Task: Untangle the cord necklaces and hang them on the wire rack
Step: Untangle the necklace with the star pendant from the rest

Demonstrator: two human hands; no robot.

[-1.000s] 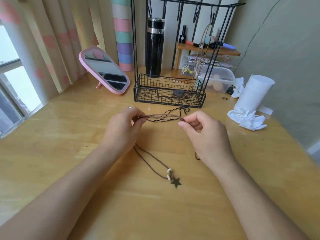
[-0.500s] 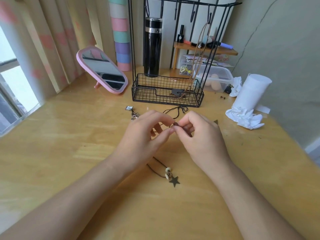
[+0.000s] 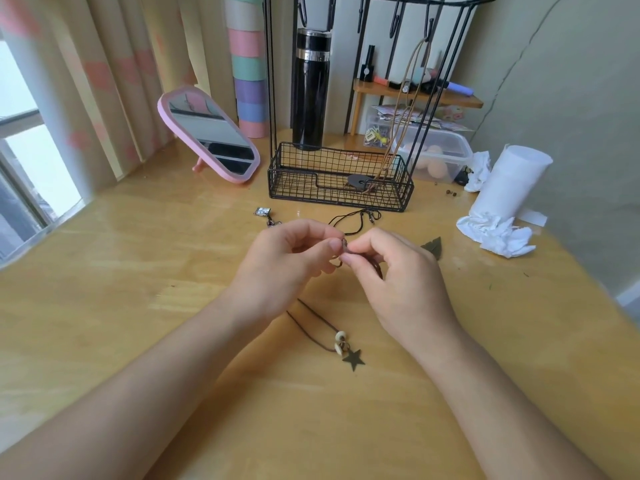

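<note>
Brown cord [image 3: 313, 322], a second ago stretched between separated hands, is now pinched by left hand [image 3: 291, 261] and right hand [image 3: 398, 275] together; the pinched portion is hidden.

wooden table [image 3: 104, 306], curtains [image 3: 114, 81], bright window [image 3: 20, 133]

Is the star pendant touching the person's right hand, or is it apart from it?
Apart. The head view shows the star pendant flat on the table, with bare wood between it and the right hand.
</note>
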